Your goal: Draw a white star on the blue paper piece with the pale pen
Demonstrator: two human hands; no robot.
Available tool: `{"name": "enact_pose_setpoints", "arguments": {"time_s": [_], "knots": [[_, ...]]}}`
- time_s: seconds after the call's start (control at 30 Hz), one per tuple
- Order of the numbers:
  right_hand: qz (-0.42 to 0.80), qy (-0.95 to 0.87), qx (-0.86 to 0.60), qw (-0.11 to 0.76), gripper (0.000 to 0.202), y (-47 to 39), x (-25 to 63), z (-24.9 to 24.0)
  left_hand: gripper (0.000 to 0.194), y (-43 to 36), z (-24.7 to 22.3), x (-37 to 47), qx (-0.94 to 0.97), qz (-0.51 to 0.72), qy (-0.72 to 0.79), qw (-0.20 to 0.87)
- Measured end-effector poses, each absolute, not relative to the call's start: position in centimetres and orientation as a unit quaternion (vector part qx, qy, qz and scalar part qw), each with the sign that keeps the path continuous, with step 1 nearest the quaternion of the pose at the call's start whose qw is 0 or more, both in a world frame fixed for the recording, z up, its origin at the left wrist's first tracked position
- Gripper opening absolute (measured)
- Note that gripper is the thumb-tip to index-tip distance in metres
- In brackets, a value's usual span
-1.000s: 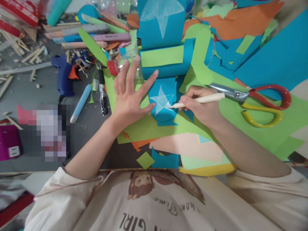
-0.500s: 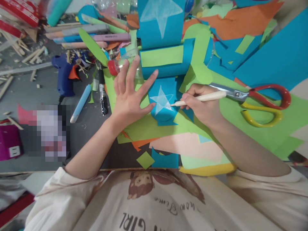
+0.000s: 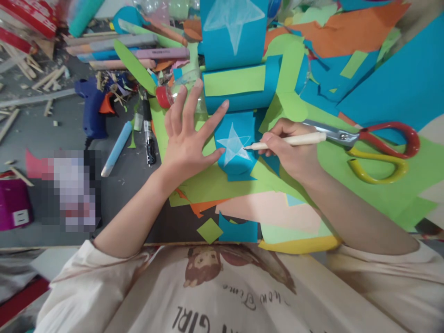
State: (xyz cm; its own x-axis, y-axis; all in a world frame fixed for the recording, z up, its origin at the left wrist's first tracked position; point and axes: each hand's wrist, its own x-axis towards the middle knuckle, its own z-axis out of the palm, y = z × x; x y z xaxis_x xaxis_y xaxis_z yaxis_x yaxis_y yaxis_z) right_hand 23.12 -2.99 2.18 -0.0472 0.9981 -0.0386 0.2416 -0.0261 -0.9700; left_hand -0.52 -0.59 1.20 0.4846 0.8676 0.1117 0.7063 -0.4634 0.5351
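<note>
My right hand [image 3: 287, 145] is closed around a cream-coloured pen [image 3: 301, 139], its tip touching a white star [image 3: 234, 144] drawn on a small blue paper piece [image 3: 239, 172]. Fingers spread, my left hand [image 3: 189, 138] lies flat at the left of that piece; its thumb and index finger reach the blue paper. Just above is a bottle wrapped in blue paper with a light green strip [image 3: 234, 81] and a red cap [image 3: 163, 97]; my left fingertips are by its neck. A second blue piece with a bigger white star [image 3: 233, 23] stands at the top.
Scissors [image 3: 347, 137] with red and yellow handles lie right of my right hand. At the left are a blue glue gun [image 3: 93, 108], a light blue marker [image 3: 118, 148], a black pen [image 3: 149, 138] and wood scraps. Green sheets [image 3: 374, 203] spread beneath the work.
The pen tip has shifted slightly left and up on the small star, and the pen lies a little flatter. My left hand has stayed in place.
</note>
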Motion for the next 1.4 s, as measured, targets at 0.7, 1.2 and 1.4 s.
{"name": "enact_pose_setpoints", "arguments": {"time_s": [0.7, 1.2, 1.4], "knots": [[0.435, -0.603, -0.53, 0.408, 0.01, -2.94, 23.51, 2.48, 0.071, -0.66, 1.2, -0.55, 0.836, 0.186, 0.473, 0.204], [0.416, -0.624, -0.534, 0.391, 0.013, -2.83, 23.61, 2.29, 0.07, -0.62, 1.06, -0.56, 0.83, 0.206, 0.47, 0.218], [0.435, -0.565, -0.546, 0.441, 0.015, -2.69, 23.38, 2.24, 0.07, -0.54, 0.97, -0.66, 0.832, 0.202, 0.469, 0.216]]}}
